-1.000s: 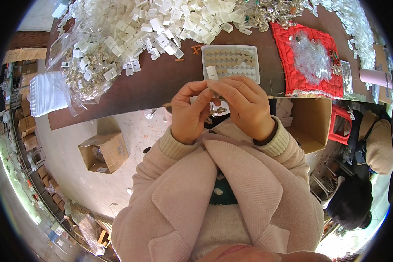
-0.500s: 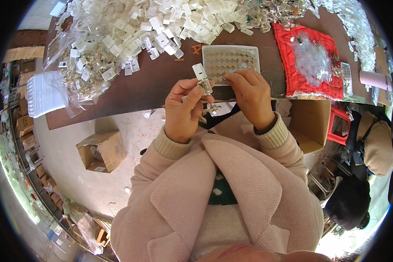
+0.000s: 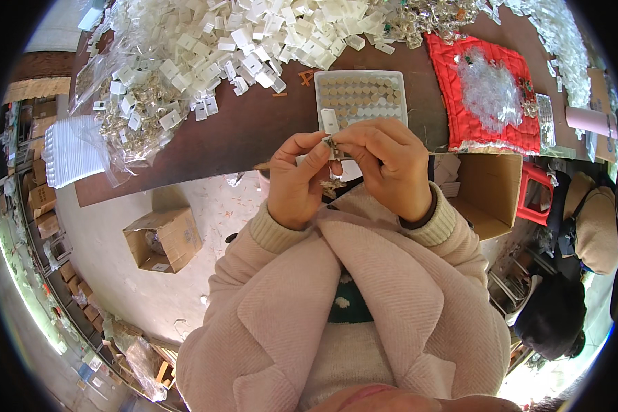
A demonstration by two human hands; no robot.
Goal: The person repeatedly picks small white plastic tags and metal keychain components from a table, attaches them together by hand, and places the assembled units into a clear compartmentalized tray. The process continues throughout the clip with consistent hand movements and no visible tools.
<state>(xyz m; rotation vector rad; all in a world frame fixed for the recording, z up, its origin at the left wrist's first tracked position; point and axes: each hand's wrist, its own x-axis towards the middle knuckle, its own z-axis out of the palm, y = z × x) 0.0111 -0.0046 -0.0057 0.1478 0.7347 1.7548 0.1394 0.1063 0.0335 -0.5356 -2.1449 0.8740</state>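
My left hand (image 3: 294, 184) pinches a small white plastic case (image 3: 329, 121) upright, with a thin flap standing above the fingers. Small metal parts (image 3: 332, 184) dangle below that grip. My right hand (image 3: 393, 166) is closed with its fingertips against the lower part of the case; anything tiny between them is hidden. Just beyond both hands lies a clear plastic tray (image 3: 361, 73) holding rows of flat round discs that look like button cells. Its near rows look paler, and the hands cover part of its front edge.
A large heap of white plastic cases (image 3: 254, 41) fills the back of the brown table (image 3: 185, 151). On the right, a red cloth (image 3: 446, 75) carries clear plastic pieces (image 3: 487, 93). White stacked trays (image 3: 75, 151) stand at the left edge. Cardboard boxes (image 3: 178, 237) sit below.
My right hand has moved left from the tray of discs to the white case. My left hand has shifted slightly right and nearer, and both hands now meet at the case.
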